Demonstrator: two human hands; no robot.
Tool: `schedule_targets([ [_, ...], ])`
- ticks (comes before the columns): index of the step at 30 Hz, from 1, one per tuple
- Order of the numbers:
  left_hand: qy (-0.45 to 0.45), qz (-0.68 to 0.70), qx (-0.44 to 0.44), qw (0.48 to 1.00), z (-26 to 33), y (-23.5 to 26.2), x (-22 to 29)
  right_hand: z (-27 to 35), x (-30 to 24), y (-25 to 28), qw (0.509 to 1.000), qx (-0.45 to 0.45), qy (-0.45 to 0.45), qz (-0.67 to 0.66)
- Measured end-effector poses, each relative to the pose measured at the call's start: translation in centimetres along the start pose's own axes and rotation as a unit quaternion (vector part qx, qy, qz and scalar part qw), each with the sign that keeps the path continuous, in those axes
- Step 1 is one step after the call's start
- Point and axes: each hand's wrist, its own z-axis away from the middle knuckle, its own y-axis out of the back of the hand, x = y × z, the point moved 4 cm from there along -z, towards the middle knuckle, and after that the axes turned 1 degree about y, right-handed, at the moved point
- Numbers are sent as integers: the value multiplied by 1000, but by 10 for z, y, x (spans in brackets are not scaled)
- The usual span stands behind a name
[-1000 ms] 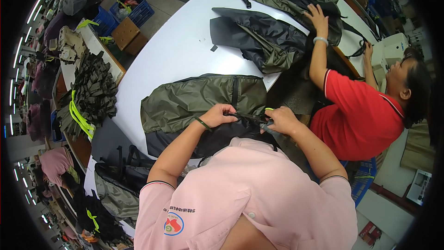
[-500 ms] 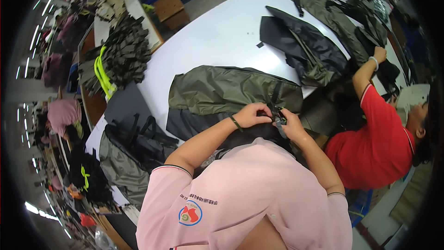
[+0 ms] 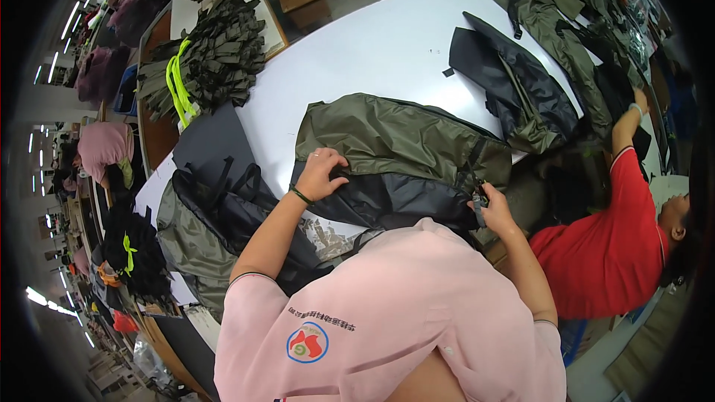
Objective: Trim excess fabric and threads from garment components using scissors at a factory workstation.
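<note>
An olive-green and black bag (image 3: 406, 130) lies across the white table in front of me, its black side nearest my body. My left hand (image 3: 322, 176) rests at the bag's left end, on the border between green and black fabric. Its fingers are bent, with a gap between thumb and forefinger and nothing seen in them. By the bag's right end, my right hand (image 3: 494, 208) is closed on a small dark-and-grey tool (image 3: 479, 199), whose exact kind I cannot make out. A dark strap (image 3: 474, 155) runs down the bag just above this hand.
Another black and green bag (image 3: 514, 82) lies farther right on the white table (image 3: 357, 59). At left are a black bag with straps (image 3: 231, 201) and a heap of dark green strips (image 3: 223, 59). A co-worker in red (image 3: 596, 246) reaches over fabric at right.
My left hand has left my right hand and moved left to the bag's left end. My right hand has shifted slightly right, still holding the small tool. The view has shifted slightly.
</note>
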Motion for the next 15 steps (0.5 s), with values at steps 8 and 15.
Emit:
schedule_targets([
  [8, -62, -36, 64, 995, -7, -2, 3, -6, -12, 0, 999, -10, -15, 43],
  [15, 102, 443, -147, 879, -20, 31, 39, 3, -58, 21, 987, -7, -8, 157],
])
